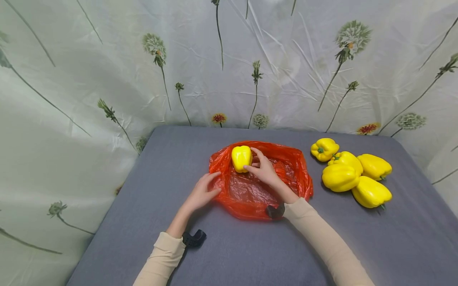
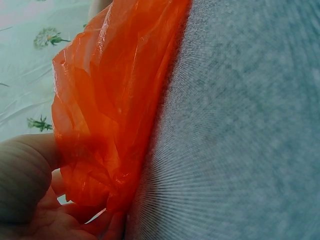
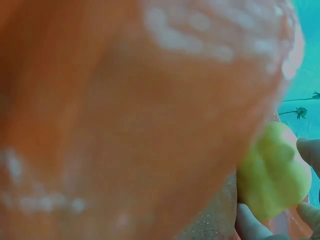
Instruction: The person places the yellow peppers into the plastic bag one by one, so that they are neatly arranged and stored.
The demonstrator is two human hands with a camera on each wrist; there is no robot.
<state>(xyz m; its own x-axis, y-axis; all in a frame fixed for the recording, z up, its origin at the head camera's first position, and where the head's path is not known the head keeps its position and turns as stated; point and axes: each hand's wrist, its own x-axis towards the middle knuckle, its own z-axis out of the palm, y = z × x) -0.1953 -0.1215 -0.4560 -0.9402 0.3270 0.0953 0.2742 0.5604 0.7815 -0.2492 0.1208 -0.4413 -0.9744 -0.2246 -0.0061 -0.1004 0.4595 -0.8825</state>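
Note:
A red plastic bag [image 1: 247, 212] lies with its mouth spread wide on the grey table. My right hand [image 1: 264, 169] reaches over its near rim and holds a yellow bell pepper [image 1: 241, 159] at the bag's far left inside. In the right wrist view, fingertips touch this pepper [image 3: 275, 172] from more than one side, while blurred red plastic hides much of the view. At the bag's left side, my left hand [image 1: 200, 193] has thumb and fingers apart. The left wrist view has its fingers against the bag's crumpled edge [image 2: 107, 115], partly hidden by the plastic.
Several yellow bell peppers [image 1: 340, 177] lie grouped on the table [image 1: 154, 167] right of the bag. Behind the table hangs a pale curtain [image 1: 200, 79] with a dandelion print. Dark bands [image 1: 194, 239] sit at both wrists.

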